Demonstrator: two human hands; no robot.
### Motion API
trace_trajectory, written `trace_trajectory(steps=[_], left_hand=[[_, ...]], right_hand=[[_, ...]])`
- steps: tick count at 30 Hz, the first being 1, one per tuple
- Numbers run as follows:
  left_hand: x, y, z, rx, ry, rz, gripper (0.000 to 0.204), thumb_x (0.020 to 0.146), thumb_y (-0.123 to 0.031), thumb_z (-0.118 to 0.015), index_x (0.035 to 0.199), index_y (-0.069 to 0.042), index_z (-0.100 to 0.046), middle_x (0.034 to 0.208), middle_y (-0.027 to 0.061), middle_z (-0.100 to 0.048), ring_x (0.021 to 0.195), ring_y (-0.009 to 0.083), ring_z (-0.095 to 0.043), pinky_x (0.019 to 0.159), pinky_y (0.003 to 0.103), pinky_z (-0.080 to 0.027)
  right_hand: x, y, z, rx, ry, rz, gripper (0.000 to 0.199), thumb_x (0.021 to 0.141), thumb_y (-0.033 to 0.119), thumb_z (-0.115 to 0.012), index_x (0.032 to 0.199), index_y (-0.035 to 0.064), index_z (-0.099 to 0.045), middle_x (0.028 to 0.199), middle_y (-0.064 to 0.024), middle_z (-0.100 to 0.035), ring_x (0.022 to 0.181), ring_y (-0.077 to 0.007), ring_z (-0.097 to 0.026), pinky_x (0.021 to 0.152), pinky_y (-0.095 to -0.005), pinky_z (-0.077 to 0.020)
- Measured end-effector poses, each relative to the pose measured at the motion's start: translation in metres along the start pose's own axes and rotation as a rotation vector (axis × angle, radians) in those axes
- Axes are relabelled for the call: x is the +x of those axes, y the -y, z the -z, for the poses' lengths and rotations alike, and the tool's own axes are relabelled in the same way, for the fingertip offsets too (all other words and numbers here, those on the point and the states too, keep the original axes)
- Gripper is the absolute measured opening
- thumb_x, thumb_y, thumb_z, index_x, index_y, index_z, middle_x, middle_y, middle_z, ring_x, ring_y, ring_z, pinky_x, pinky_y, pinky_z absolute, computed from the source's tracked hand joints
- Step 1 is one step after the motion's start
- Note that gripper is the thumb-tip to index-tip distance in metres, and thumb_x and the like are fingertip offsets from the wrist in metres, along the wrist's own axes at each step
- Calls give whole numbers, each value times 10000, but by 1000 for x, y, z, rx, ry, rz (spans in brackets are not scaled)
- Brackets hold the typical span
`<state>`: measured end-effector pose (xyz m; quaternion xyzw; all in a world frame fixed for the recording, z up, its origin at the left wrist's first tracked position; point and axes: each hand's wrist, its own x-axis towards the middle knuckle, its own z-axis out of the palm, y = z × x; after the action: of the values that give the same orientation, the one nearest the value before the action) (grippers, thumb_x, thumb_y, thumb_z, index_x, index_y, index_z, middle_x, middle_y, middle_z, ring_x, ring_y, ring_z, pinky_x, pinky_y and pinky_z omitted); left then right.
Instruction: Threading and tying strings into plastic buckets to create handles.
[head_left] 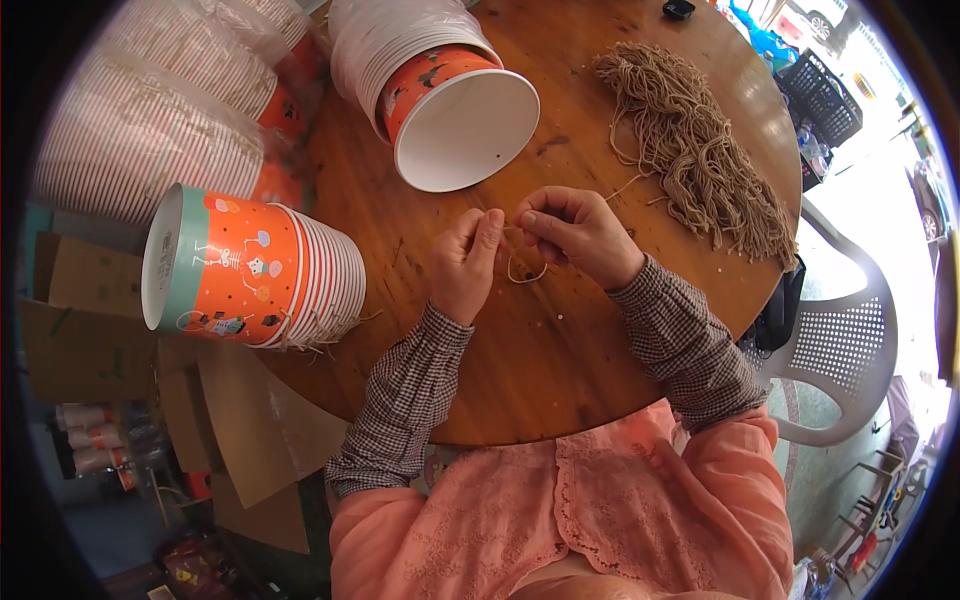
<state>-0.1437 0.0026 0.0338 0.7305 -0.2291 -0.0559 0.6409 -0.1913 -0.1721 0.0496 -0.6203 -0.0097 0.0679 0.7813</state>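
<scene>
Over the round wooden table, my left hand and my right hand are close together, both pinching a thin tan cord. A small loop of it hangs down between them. Behind my right hand a strand runs toward a bundle of the same tan cord, loosely heaped at the far right. To the left of my left hand lies a stack of orange and green paper buckets, on its side, with cord ends showing near its rims. The exact way the cord passes through my fingers is hidden.
Another stack of paper buckets in clear plastic lies at the back, its white opening facing me. More wrapped stacks fill the far left. Cardboard boxes stand below left. A grey plastic chair is beside the table at right.
</scene>
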Motion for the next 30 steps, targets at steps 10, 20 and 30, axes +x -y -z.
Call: trace_trajectory(steps=[10,20,30], left_hand=[[0,12,-1,180,-2,-145,176,974,-186,-558,900,-26,-549,740,17,-500,627,97,-468,566,248,-411],[1,15,-4,202,-9,-170,89,937,-106,-593,934,-27,-555,806,48,-527,680,144,-525,630,265,-455],[13,20,-6,336,4,-308,132,864,10,-605,980,-4,-546,941,118,-560,848,256,-590,717,326,-493]], right_hand=[[3,-5,-1,-311,-111,152,147,901,146,-639,939,5,-617,724,44,-563,618,-4,-484,524,-175,-404],[0,-3,-4,-546,-211,259,137,853,112,-666,906,-14,-654,729,-30,-620,661,-51,-536,609,-240,-471],[18,-21,16,-607,-229,279,132,842,95,-647,915,-15,-644,759,-70,-636,704,-103,-581,661,-270,-491]])
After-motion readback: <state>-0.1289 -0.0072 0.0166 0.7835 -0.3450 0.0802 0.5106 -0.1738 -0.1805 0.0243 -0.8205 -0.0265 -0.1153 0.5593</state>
